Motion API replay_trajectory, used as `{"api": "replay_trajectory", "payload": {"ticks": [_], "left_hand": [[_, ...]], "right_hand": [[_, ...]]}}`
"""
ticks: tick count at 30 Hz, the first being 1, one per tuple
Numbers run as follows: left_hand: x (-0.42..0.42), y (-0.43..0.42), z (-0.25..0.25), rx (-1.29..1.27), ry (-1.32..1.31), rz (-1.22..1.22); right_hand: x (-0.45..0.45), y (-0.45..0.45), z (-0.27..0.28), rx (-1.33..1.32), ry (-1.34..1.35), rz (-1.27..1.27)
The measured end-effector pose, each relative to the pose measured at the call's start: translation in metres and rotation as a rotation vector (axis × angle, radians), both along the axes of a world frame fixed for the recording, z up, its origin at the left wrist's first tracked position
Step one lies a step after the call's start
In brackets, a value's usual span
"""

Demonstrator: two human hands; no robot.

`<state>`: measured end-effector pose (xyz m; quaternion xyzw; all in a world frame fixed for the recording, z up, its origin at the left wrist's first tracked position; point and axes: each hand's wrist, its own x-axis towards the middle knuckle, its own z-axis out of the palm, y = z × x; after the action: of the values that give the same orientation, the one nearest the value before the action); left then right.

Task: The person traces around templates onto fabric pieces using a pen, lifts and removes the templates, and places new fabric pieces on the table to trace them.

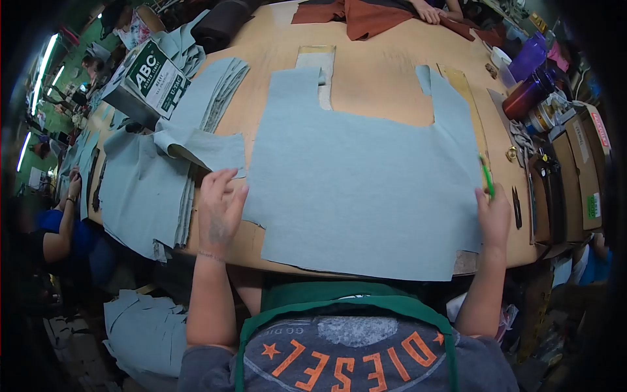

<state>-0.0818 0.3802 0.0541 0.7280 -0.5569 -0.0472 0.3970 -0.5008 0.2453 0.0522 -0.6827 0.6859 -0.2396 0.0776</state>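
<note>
A large pale blue cut fabric piece (359, 189) lies flat on the table in front of me, with a notch at its far side. Yellowish pattern edges (484, 124) show from beneath it on the right. My left hand (222, 199) is just beside the piece's left edge, thumb apart from the fingers and nothing in it. At the right edge, my right hand (494, 212) grips a slim bright green pen (486, 174), its tip pointing away from me. A loose blue flap (209, 147) lies close beyond my left hand.
Stacked blue fabric pieces (147, 189) fill the left side, with an ABC can (147, 85) lying on them. Along the right stand a dark tumbler (528, 95), tweezers (516, 208) and cardboard boxes (581, 170). Across the table, another person's hands (431, 12) touch brown material (372, 18).
</note>
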Motion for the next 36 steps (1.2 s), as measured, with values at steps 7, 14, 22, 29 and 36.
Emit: {"api": "replay_trajectory", "payload": {"ticks": [7, 14, 22, 29, 36], "left_hand": [[0.022, -0.128, 0.01, 0.192, 0.096, 0.062], [0.077, -0.233, -0.026, 0.411, 0.164, 0.17], [0.064, -0.283, -0.01, 0.393, 0.616, -0.026], [0.067, -0.293, 0.005, 0.034, 0.938, -0.506], [0.089, -0.282, -0.019, 0.114, 0.756, 0.085]], "right_hand": [[0.149, -0.028, -0.028, -0.276, 0.017, 0.707], [0.162, -0.027, -0.046, -0.313, -0.05, 0.756], [0.166, -0.035, -0.042, -0.192, -0.109, 0.769], [0.164, -0.038, -0.039, -0.149, -0.134, 0.793], [0.166, -0.037, -0.039, -0.145, -0.141, 0.792]]}}
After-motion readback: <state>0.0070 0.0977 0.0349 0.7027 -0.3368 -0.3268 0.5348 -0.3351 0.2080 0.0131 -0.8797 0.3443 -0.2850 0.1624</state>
